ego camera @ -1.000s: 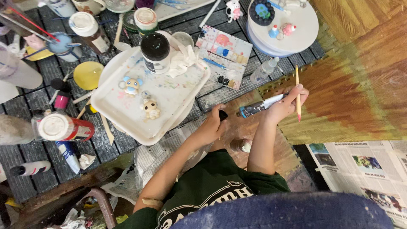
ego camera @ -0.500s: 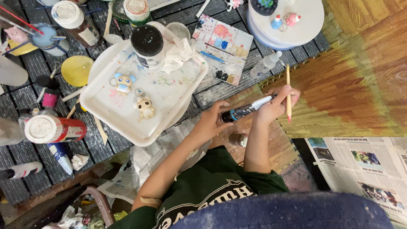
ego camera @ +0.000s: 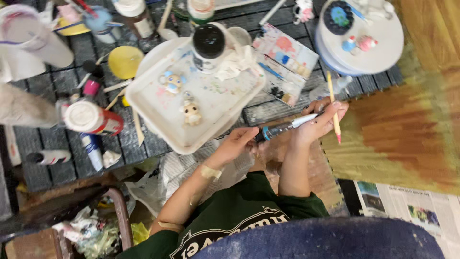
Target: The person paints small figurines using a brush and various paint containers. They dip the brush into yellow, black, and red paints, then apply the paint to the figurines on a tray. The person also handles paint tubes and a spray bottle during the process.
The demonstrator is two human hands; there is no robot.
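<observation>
The left hand (ego camera: 237,144) has its grip clamped on the dark end of a paint tube (ego camera: 282,127), which lies nearly level between both hands, just off the near edge of the slatted bench (ego camera: 48,168). The right hand (ego camera: 318,123) closes its grip on the tube's white end and also pinches a thin paintbrush (ego camera: 333,108) with a yellow handle, held upright with its reddish end pointing down over the brown painted board (ego camera: 402,129). Just beside the left hand, a white tray (ego camera: 158,117) hangs over the bench's near edge, carrying two small painted figurines (ego camera: 191,113) and a black-lidded jar (ego camera: 209,43). A colour-dabbed palette sheet (ego camera: 285,62) lies beyond the tube. At the far right corner sits a round white plate stack (ego camera: 383,43). A red-and-white spray can (ego camera: 91,119) lies towards the left edge. Newspaper (ego camera: 412,211) covers the floor at the right.
</observation>
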